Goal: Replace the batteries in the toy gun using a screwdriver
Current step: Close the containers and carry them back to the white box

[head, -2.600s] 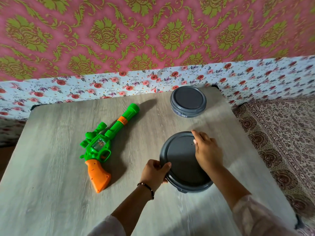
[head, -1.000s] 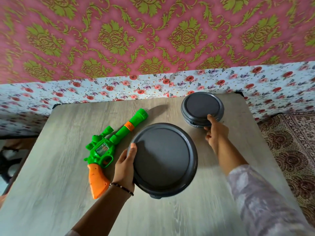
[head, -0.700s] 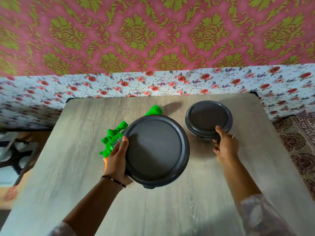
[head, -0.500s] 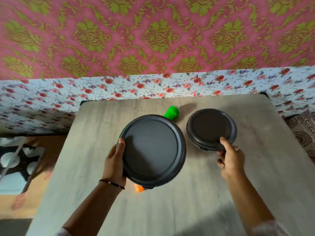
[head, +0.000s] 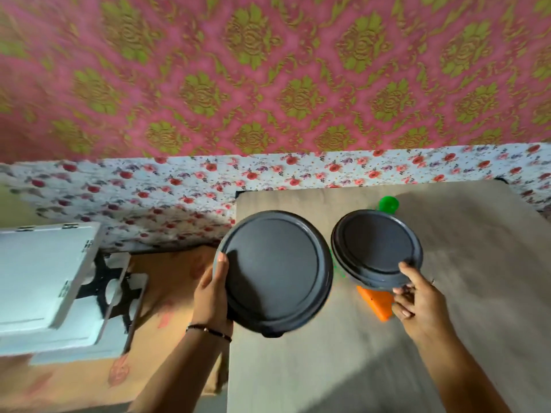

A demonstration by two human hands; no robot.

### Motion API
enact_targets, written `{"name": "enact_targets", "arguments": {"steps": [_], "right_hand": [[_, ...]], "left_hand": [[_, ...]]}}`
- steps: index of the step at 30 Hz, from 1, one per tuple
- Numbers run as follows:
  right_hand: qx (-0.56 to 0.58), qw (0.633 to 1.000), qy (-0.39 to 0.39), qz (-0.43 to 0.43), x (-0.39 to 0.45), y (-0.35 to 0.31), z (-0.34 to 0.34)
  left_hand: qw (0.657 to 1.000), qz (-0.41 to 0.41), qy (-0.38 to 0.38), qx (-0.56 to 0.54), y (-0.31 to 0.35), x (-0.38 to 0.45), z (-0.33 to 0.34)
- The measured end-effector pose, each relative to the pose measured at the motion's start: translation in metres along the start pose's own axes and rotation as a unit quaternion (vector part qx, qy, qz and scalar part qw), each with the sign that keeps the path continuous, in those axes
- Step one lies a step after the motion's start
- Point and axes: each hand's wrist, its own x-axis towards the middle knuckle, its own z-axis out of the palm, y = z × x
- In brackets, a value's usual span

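Grey containers [head: 274, 269] lifted leftward — toy gun [head: 376, 302] covered.

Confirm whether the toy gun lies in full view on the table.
No: the smaller dark container, held by the right hand, covers most of the toy gun, leaving only its green muzzle and orange handle showing.
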Motion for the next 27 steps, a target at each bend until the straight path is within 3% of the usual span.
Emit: {"name": "enact_targets", "arguments": {"steps": [6,20,27], "right_hand": [[-0.009,0.999,-0.047,0.003,-0.016,0.025,0.03],[-0.085,0.993,-0.064,0.051,-0.004,0.058,0.065],[-0.094,0.992,-0.075,0.048,-0.058,0.08,0.089]], "left_hand": [[0.999,-0.018,0.032,0.007,0.004,0.013,-0.031],[0.988,0.002,0.156,0.014,0.0,0.025,-0.091],[0.989,0.019,0.144,-0.03,0.025,0.01,-0.14]]}}
